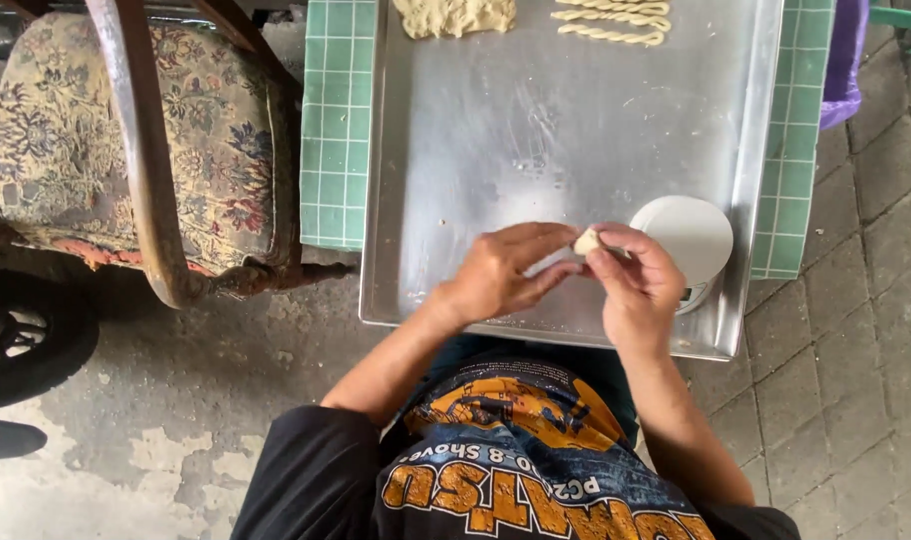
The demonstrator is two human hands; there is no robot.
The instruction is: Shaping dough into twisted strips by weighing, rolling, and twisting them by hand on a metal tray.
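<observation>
Head view, looking straight down. Two hands meet over the near edge of a metal tray (pixel 536 130). One small lump of dough (pixel 587 240), pale, sits between them: left hand (pixel 501 272) has its fingers (pixel 536 283) curled partly closed, tips against the lump from the left; right hand (pixel 638 280) pinches it from the right, thumb and forefinger closed on it. Lump held just above the tray surface, beside a round white scale (pixel 691 235), one only, at the tray's near right corner; right hand overlaps the scale's left edge and hides part of it

Counts on the tray's far side: one flattened mass of dough (pixel 456 15), cut off by the frame top; three twisted dough sticks (pixel 612 20) lying side by side to its right, topmost partly out of frame. Middle of the tray bare, dull, with a few crumbs

Tray rests on a counter covered with a green checked cloth (pixel 336 120), showing on both sides of the tray. One wooden chair with floral cushion (pixel 136 140) stands left of the counter, touching or nearly touching its edge. One dark tyre (pixel 21 340) at far left on the concrete floor. Purple plastic (pixel 844 60) hangs at upper right, off the counter. Paving blocks on the right
</observation>
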